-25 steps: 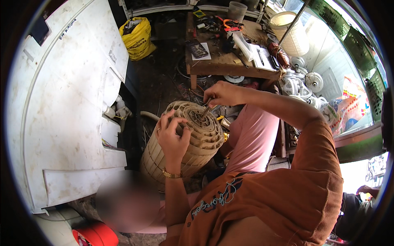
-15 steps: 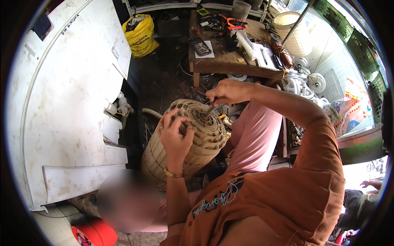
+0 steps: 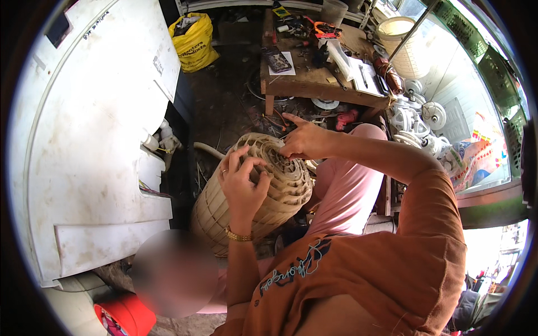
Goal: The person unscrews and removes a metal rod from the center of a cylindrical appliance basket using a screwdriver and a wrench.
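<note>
A beige plastic washing-machine spin basket (image 3: 224, 204) leans in front of me, its ribbed round end facing up toward me. My left hand (image 3: 244, 182) rests at the left part of that end, fingers bent and apart, with nothing visible in them. Over the hub at the middle of the ribbed end is my right hand (image 3: 305, 140). Its index finger is stretched out while the thumb and other fingers are closed together. What those fingers hold, if anything, is hidden behind them.
A large white appliance cabinet (image 3: 106, 145) stands on the left. Beyond the basket, a low wooden table (image 3: 319, 85) carries tools and papers. A yellow bag (image 3: 193, 47) is at the back, white plastic wheel-like parts (image 3: 414, 120) at the right, a red bucket (image 3: 131, 316) at lower left.
The slim dark tool seen in my right hand before is no longer visible. That hand has lowered toward the hub, and its index finger now points outward. My left hand stays on the basket.
</note>
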`<state>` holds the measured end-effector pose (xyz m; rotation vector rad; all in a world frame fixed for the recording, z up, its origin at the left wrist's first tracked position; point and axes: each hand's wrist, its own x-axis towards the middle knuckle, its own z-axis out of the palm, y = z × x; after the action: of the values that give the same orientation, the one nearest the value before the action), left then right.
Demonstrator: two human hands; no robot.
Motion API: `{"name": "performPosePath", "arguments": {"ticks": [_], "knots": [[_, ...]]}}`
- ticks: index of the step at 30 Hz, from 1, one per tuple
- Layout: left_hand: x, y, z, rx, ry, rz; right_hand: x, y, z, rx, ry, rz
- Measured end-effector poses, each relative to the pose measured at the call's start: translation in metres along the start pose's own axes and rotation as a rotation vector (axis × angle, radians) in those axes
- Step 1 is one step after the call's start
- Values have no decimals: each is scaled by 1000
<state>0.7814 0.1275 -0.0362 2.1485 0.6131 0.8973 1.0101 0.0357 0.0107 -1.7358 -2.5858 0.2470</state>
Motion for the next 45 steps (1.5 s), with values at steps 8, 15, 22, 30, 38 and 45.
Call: {"name": "performPosePath", "arguments": {"ticks": [8,15,22,30,38,45], "knots": [[6,-4,3,-12,5,23,-8,5,-19,-181,-22,76],[1,-3,-3,-13,16,38,-23,4,-45,-160,45,63],[-2,-1,-5,-37,7,41,-9,-6,-28,-102,31,18],[-2,1,-4,-35,-9,85,-8,-16,-12,-137,37,49],[-1,0,-4,-55,-10,100,-14,-16,-18,-106,99,63],[-8,1,-10,-49,-16,94,-26,-15,-33,-9,156,127]]}}
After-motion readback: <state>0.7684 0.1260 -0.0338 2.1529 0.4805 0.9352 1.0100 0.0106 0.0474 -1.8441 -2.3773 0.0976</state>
